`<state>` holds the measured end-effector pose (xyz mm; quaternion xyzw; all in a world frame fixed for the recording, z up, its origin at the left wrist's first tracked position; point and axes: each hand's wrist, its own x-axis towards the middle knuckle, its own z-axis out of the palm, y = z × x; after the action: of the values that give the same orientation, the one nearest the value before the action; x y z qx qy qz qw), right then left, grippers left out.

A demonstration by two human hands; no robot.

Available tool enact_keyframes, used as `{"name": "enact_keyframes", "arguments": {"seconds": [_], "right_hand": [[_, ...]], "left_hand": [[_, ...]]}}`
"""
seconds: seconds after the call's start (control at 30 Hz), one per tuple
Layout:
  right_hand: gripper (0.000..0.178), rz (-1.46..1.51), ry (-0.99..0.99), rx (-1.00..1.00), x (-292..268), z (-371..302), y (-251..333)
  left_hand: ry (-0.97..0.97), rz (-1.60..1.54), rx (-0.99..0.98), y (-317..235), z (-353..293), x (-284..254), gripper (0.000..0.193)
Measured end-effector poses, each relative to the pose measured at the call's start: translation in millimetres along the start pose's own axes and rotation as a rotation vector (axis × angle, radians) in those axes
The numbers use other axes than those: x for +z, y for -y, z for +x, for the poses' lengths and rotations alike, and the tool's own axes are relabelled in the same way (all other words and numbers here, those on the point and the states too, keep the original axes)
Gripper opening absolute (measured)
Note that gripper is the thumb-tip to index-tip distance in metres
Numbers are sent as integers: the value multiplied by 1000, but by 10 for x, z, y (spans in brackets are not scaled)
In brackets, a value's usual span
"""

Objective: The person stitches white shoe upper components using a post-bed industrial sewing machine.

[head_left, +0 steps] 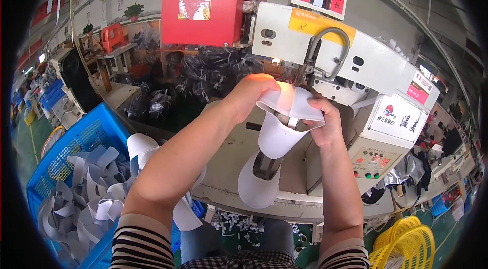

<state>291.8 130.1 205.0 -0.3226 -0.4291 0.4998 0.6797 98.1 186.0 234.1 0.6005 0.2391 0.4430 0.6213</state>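
A white curved piece of soft sheet material (305,110), like a shoe upper, is held up under the machine's head (305,73). My left hand (256,93) grips its left side, the fingertips lit orange by a lamp and partly hidden behind it. My right hand (327,120) pinches its right edge, thumb on top. Just below hangs a similar white rounded piece (277,139), and a lower white piece (259,187) curves around a dark metal part (266,166). Whether these pieces are joined, I cannot tell.
At left stands a blue plastic basket (109,119) heaped with white strips (96,182). A red box (203,4) sits above the machine. The control panel (373,159) is at right, with yellow baskets (406,243) below it. White scraps litter the floor. Black bags (213,70) lie behind.
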Motion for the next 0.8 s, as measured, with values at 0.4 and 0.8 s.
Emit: {"name": "enact_keyframes", "arguments": {"seconds": [0.4, 0.8], "right_hand": [[17, 177, 164, 114, -30, 54, -167], [20, 108, 70, -35, -167, -136, -365]], "left_hand": [[111, -169, -130, 183, 18, -12, 21], [106, -258, -143, 404, -118, -69, 26]]}}
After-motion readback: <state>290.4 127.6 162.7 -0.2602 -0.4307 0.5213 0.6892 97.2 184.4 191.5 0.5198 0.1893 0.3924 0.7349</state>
